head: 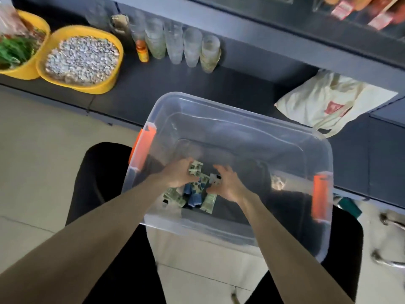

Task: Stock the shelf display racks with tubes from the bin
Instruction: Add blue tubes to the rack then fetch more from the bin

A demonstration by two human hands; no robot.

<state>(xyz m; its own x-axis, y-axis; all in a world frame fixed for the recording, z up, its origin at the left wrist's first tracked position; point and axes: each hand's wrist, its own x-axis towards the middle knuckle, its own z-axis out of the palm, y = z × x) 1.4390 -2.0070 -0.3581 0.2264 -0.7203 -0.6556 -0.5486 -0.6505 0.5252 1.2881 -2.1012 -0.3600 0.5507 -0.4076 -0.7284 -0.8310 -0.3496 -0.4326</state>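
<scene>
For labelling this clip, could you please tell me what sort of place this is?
Probably a small shop or food stall: stacks of clear plastic cups line a dark counter, a yellow plastic tub holds pale loose pieces, and red packaged goods sit above.

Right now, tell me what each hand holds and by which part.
The left hand grips a small bunch of pale tubes around their middles, with the ends sticking out. The right hand pinches one grey tube at its end; blur hides which end.

pale tiled floor (39, 154), dark counter (230, 80)
</scene>
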